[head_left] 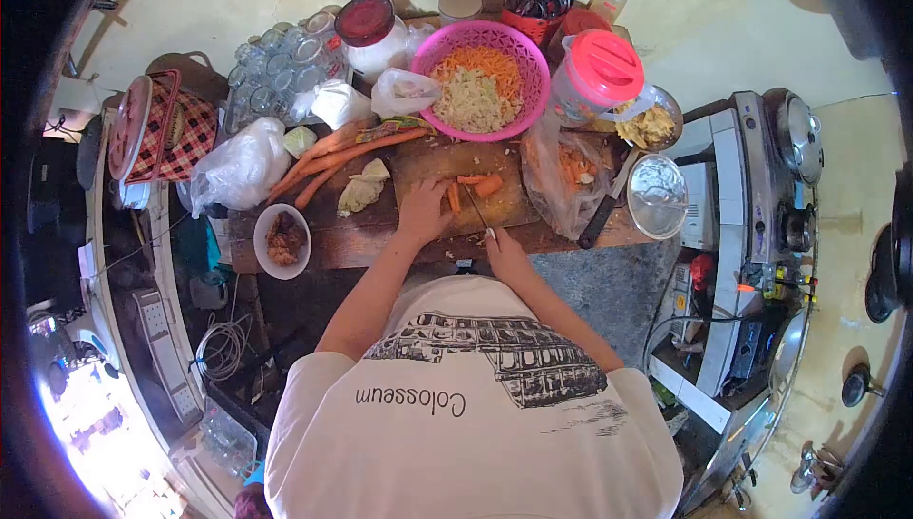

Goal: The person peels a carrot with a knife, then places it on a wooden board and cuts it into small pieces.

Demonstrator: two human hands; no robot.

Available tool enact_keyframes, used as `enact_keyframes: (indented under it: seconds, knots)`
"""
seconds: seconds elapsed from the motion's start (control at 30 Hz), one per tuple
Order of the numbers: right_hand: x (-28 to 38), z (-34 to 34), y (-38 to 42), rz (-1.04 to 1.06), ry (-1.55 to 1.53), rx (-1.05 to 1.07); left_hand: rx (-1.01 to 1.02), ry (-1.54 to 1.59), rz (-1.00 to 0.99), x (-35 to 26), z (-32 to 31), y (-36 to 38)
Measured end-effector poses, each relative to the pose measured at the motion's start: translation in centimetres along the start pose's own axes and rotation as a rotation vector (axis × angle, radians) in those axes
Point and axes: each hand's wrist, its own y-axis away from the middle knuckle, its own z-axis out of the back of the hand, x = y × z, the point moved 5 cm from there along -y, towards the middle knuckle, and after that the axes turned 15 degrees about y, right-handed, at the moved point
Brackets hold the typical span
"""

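On a wooden cutting board [510, 162], my right hand [506, 254] is closed round the handle of a small knife [475, 205], whose blade points away from me. My left hand [425, 209] rests on the board with its fingertips against a carrot piece [454, 197]. More cut carrot [487, 185] lies just right of the blade. Beyond the board stands a pink basket [540, 91] with shredded carrot [495, 64] and a pale shredded heap [475, 100]. Whole carrots [354, 150] and a pale cabbage piece [364, 187] lie to the left.
A white bowl [259, 243] with brown food sits front left. On the right are a plastic bag [552, 186] of carrot shreds, a larger knife [609, 201], a metal bowl [657, 197] and a red-lidded container [601, 72]. Glasses [285, 67] stand back left.
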Motion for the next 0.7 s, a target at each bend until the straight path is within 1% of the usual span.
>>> enact_keyframes:
  seconds: [0.03, 0.13, 0.17, 0.27, 0.43, 0.53, 0.7]
  knots:
    - [0.3, 0.0, 0.0, 0.029, -0.014, -0.010, -0.014, -0.007, 0.000, -0.2, 0.2, 0.1]
    - [0.8, 0.1, 0.1, -0.007, 0.037, 0.029, -0.053, -0.027, 0.026, -0.4, 0.2, 0.4]
    - [0.9, 0.0, 0.1, 0.010, 0.031, 0.030, -0.065, -0.033, 0.038, -0.5, 0.1, 0.5]
    - [1.1, -0.3, 0.1, 0.044, 0.023, 0.036, -0.057, -0.038, 0.089, -0.3, -0.3, 0.6]
    - [1.4, -0.6, 0.1, 0.017, 0.078, 0.027, -0.071, -0.063, 0.092, 0.3, -0.8, 0.6]
    - [1.7, -0.7, 0.0, 0.074, 0.092, -0.033, -0.054, -0.063, 0.097, 0.5, -1.0, 0.6]
    - [2.3, -0.3, 0.3, 0.047, 0.172, -0.018, -0.063, -0.046, 0.056, 0.1, -0.7, 0.7]
